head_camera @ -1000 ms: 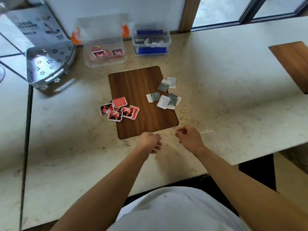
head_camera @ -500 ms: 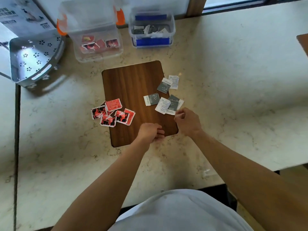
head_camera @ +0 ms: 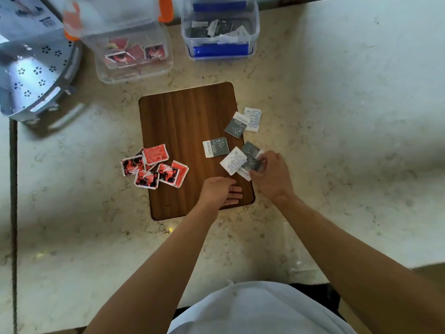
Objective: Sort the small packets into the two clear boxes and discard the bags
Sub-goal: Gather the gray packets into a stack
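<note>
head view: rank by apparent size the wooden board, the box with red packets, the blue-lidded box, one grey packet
1. wooden board
2. box with red packets
3. blue-lidded box, partly cropped by the frame, so unsure against 2
4. grey packet

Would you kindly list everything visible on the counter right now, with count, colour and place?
Red packets: about five, left edge of the board.
Grey-white packets: about six, board's right side.
Wooden board: one, brown, counter centre.
Orange-latched box: one, clear, back left, holds red packets.
Blue-latched box: one, clear, back centre, holds grey packets.
Perforated metal tray: one, silver, far left.
Left hand: open, on the board.
Right hand: grip on a grey packet.
</note>
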The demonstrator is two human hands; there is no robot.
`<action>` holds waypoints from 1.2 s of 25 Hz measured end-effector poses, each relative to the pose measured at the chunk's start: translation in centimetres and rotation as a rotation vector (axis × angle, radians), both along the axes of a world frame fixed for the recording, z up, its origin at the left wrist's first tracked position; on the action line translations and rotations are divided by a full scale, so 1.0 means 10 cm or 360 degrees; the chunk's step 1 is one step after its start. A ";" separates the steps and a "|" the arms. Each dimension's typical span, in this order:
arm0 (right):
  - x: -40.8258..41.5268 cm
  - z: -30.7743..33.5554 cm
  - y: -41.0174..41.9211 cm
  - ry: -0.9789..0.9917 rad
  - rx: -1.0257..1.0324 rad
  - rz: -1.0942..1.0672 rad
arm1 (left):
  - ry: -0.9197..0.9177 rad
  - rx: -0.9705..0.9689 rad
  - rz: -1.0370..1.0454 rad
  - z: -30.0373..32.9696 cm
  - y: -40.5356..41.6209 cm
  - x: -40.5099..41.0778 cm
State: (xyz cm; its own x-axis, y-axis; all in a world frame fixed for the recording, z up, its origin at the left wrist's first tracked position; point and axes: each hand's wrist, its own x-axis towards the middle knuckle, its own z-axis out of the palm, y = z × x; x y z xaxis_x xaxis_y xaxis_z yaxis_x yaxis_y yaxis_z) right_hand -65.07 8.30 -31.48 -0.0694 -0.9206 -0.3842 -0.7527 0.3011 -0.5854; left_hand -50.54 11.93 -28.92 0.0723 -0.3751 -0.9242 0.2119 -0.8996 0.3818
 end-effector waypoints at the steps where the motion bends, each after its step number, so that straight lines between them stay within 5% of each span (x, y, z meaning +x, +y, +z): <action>1: -0.01 0.02 0.05 -0.0059 0.0000 -0.0124 | 0.0018 -0.0005 -0.0008 -0.01 -0.01 0.01; 8: -0.03 0.20 0.41 -0.1216 0.0533 -0.1177 | 0.0232 -0.0081 -0.0016 0.07 0.12 0.11; 11: 0.15 0.25 0.58 -0.1531 0.0899 -0.1139 | 0.0377 -0.0252 0.0266 0.05 0.19 0.09; 17: 0.29 0.33 0.51 -0.0787 0.0826 -0.0048 | 0.0256 -0.0410 0.0607 0.03 0.08 0.19; 23: 0.17 0.17 -0.12 -0.0033 -0.0011 -0.0219 | 0.0382 -0.0096 0.0758 0.00 0.06 0.36; 27: 0.15 -0.01 -0.26 0.0146 0.0034 0.0003 | 0.0433 -0.0075 0.0760 -0.03 0.07 0.41; 30: 0.11 -0.02 -0.22 0.0069 -0.0046 -0.0152 | 0.0476 -0.0075 0.0759 -0.03 0.04 0.44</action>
